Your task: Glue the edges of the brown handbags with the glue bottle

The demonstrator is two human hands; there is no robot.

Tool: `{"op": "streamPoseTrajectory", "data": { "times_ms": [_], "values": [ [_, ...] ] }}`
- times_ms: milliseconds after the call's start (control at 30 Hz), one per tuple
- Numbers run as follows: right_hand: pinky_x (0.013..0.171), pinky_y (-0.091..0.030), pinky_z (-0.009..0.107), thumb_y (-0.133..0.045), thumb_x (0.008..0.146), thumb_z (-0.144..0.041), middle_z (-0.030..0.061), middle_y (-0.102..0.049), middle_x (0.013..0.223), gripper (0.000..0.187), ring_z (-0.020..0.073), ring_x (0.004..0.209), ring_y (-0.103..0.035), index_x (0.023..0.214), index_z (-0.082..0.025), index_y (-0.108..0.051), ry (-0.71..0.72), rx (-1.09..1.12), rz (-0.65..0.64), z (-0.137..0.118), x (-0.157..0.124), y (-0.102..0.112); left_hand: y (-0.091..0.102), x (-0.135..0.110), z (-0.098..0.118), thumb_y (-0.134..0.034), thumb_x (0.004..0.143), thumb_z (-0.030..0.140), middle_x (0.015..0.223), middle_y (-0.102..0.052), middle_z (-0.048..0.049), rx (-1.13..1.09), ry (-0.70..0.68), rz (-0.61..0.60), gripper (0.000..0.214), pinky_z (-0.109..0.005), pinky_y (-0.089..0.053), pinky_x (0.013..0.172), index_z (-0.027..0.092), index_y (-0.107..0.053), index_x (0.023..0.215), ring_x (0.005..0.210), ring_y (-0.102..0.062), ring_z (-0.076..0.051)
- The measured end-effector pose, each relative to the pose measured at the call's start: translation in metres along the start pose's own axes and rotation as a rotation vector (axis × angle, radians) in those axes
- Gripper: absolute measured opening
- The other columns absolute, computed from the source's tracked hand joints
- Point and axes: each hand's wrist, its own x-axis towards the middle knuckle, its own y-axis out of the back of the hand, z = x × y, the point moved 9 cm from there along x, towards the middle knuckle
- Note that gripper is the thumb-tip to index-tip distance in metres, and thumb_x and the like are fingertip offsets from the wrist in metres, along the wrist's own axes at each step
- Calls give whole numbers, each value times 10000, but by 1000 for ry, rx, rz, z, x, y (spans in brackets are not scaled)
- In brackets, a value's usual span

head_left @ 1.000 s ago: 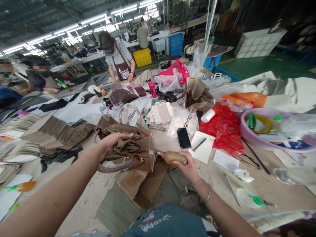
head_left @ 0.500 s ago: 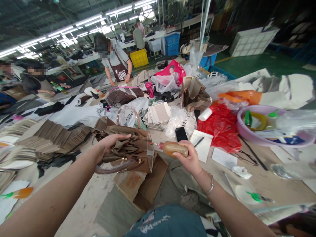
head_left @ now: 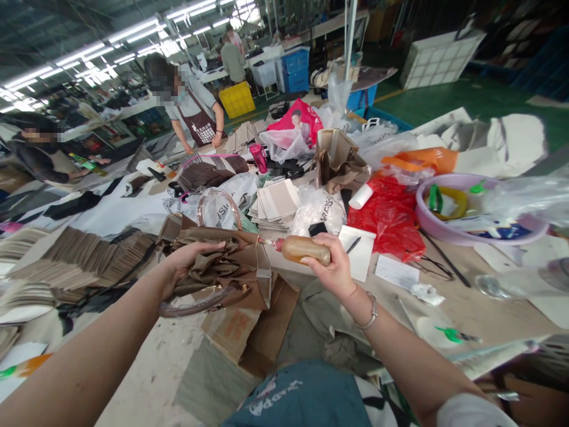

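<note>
A brown handbag [head_left: 251, 284] lies on its side in front of me, its wrapped handle facing me and crumpled lining [head_left: 207, 270] bulging out. My left hand [head_left: 186, 261] is closed on the lining and the bag's left part; some fingers are hidden in the folds. Wrapped round a squeeze bottle [head_left: 306, 250] of amber liquid, likely glue, is my right hand [head_left: 332, 264]. The bottle is nearly level, and its reddish nozzle points left at the bag's upper right edge. Whether the tip touches the edge I cannot tell. Under the bag sits a cardboard piece [head_left: 235, 332].
Stacked brown panels [head_left: 84, 261] lie left. Beyond the bag are plastic bags, a pink cup [head_left: 258, 159] and another brown bag [head_left: 340, 157]. A red plastic bag [head_left: 391, 219], a notepad [head_left: 359, 252] and a purple basin [head_left: 427, 220] stand right. A co-worker [head_left: 195, 112] works across the table.
The bottle's nozzle has moved up along the handbag's right side to its upper edge. My left hand keeps its hold. The whole view has shifted somewhat.
</note>
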Motion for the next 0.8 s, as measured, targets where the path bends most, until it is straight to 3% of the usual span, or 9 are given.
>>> {"op": "streamPoseTrajectory", "data": {
  "times_ms": [300,600,800],
  "values": [
    [884,-482,415,-709,760,-353,72,-546,1052,373,237,1026,-552,1062,-250,-516,-12,-26,-55,10,-15,-3,5,3,1,-732,701,310,770,-745,-114,32,-7,3,329,-353,-592,607,105,-695,956,673,-698,-267],
    [860,-484,412,-741,738,-323,67,-565,1016,394,235,1002,-548,1063,-246,-534,111,8,13,-9,9,-2,6,5,-1,-718,712,285,816,-741,-145,18,13,40,388,-381,-597,601,93,-663,1044,687,-705,-274],
    [846,-490,417,-732,746,-330,61,-565,1011,392,232,986,-554,1068,-251,-524,57,-4,-16,9,-6,-5,5,3,1,-716,714,278,826,-743,-137,28,7,55,382,-392,-596,638,108,-668,1053,715,-707,-277]
  ]
}}
